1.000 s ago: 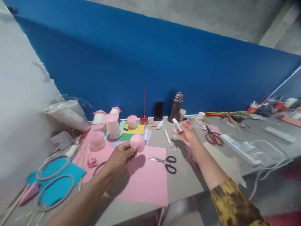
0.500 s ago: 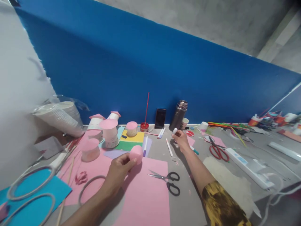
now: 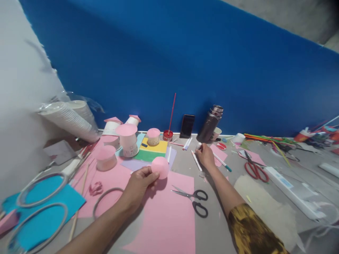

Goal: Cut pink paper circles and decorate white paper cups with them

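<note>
My left hand [image 3: 144, 183] pinches a round pink paper piece [image 3: 160, 167] between thumb and fingers, above a large pink sheet [image 3: 169, 218]. My right hand [image 3: 206, 156] is closed around a small white thing with a rounded end [image 3: 198, 145]; the fingers hide most of it, so its kind does not show. A white marker [image 3: 196, 161] lies just left of that hand, and a teal-tipped marker [image 3: 222, 162] to its right. Black-handled scissors [image 3: 194, 197] rest partly on the pink sheet, their blades slightly apart.
Paper cups with pink paper tops [image 3: 127, 139] stand at the back left. A dark flask [image 3: 210, 123] and a phone [image 3: 187, 126] stand by the blue wall. Red-handled scissors [image 3: 256, 171] and a white power strip [image 3: 293, 194] lie right. Grey rings [image 3: 42, 190] lie front left.
My left hand has turned the pink circle more face-on to the camera. My right hand has lowered toward the table with the small white thing. The camera view has shifted.
</note>
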Action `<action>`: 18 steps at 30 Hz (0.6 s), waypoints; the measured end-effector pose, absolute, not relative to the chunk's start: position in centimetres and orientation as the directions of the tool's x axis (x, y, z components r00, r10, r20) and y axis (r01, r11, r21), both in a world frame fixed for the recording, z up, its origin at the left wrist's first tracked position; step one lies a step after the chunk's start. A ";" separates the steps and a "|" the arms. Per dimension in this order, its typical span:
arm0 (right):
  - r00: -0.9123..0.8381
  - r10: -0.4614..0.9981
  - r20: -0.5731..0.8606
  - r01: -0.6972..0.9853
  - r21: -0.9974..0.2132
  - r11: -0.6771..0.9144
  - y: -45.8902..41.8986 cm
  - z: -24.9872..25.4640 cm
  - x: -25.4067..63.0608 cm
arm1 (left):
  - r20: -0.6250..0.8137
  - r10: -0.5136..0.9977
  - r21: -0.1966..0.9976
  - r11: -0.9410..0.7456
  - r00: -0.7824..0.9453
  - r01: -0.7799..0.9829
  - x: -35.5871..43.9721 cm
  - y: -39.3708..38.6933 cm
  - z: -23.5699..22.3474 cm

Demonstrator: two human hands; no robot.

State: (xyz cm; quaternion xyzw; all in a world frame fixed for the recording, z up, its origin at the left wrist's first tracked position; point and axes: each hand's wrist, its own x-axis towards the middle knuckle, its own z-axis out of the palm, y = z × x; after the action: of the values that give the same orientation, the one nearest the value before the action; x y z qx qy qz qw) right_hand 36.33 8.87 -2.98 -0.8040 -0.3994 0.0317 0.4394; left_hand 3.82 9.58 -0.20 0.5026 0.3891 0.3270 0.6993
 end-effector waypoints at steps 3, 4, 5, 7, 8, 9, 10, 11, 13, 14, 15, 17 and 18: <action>0.681 0.646 0.344 0.624 -0.735 -0.266 8.0 -1.7 36.3 | -0.233 0.823 0.919 0.361 0.518 -0.159 4.1 9.6 0.0; 0.683 0.630 0.370 0.626 -0.741 -0.244 7.6 -1.1 36.1 | -0.236 0.821 0.907 0.378 0.521 -0.186 4.1 9.6 0.1; 0.685 0.613 0.394 0.626 -0.749 -0.217 7.2 -0.5 35.9 | -0.237 0.820 0.898 0.390 0.521 -0.205 4.2 9.6 0.1; 0.676 0.612 0.410 0.611 -0.777 -0.154 6.3 0.5 34.7 | -0.232 0.819 0.893 0.393 0.525 -0.220 4.1 9.6 0.2; 0.661 0.635 0.400 0.598 -0.791 -0.124 5.9 0.9 33.8 | -0.224 0.816 0.897 0.387 0.532 -0.215 4.1 9.5 0.3; 0.631 0.683 0.367 0.571 -0.816 -0.089 5.4 1.1 32.7 | -0.211 0.813 0.903 0.375 0.543 -0.209 4.1 9.4 0.3; 0.585 0.749 0.311 0.523 -0.851 -0.054 5.0 1.2 31.4 | -0.197 0.809 0.911 0.360 0.554 -0.202 4.1 9.3 0.4; 0.507 0.832 0.227 0.435 -0.900 -0.020 4.6 1.1 30.1 | -0.183 0.803 0.918 0.346 0.567 -0.195 4.1 9.2 0.5; 0.196 0.981 -0.016 0.072 -0.997 -0.031 3.9 0.9 27.4 | -0.161 0.791 0.927 0.326 0.591 -0.184 4.1 8.8 0.6; 0.054 0.995 -0.083 -0.075 -0.994 -0.079 3.7 0.8 26.3 | -0.153 0.781 0.930 0.321 0.605 -0.179 4.1 8.7 0.6; -0.045 0.991 -0.123 -0.189 -0.973 -0.130 3.5 0.7 25.4 | -0.146 0.772 0.931 0.318 0.618 -0.177 4.2 8.6 0.6; -0.087 0.984 -0.158 -0.293 -0.940 -0.177 3.3 0.5 24.2 | -0.144 0.758 0.927 0.329 0.637 -0.182 4.2 8.5 0.4; -0.070 0.983 -0.168 -0.316 -0.931 -0.181 3.4 0.5 24.0 | -0.148 0.755 0.922 0.339 0.639 -0.188 4.2 8.5 0.3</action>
State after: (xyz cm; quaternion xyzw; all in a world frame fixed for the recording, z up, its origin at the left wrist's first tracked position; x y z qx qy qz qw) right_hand 23.98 3.35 0.48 -0.4440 -0.3760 0.6273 0.5177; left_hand 4.21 8.48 0.32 0.4850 0.2924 0.3085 0.7643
